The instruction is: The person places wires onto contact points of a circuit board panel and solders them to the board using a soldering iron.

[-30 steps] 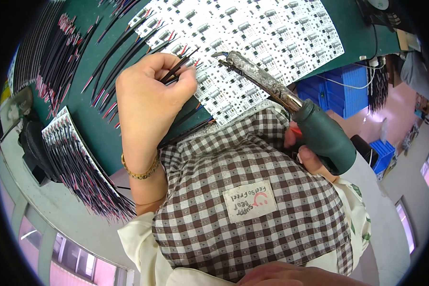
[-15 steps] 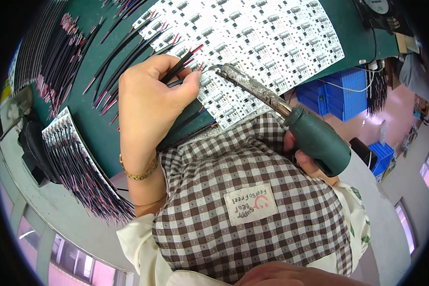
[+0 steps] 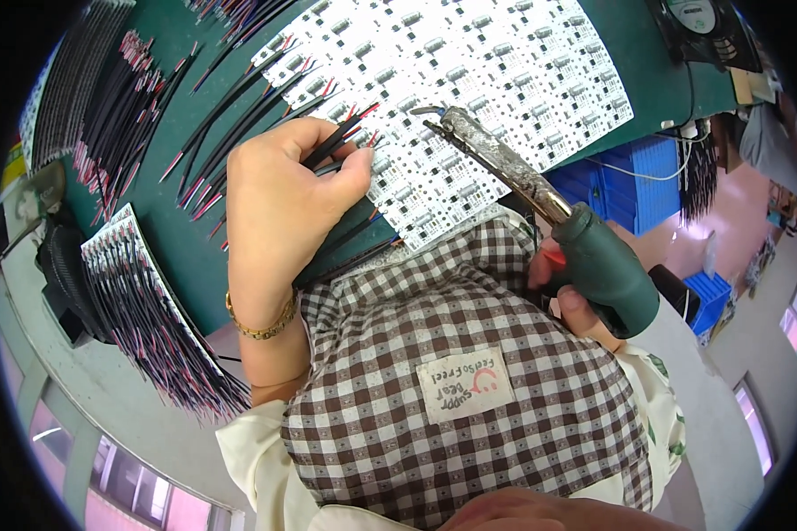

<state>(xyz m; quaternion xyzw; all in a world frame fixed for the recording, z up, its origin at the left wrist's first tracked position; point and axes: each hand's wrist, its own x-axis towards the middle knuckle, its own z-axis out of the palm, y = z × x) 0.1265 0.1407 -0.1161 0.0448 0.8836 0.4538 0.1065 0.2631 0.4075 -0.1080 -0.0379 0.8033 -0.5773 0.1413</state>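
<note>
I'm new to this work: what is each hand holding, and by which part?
Left hand: black wires, near their coloured ends. Right hand: soldering iron, by its green handle.

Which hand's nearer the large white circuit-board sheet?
Left: left hand is at the left edge of the sheet; right hand is off its lower edge, gripping the green handle.
</note>
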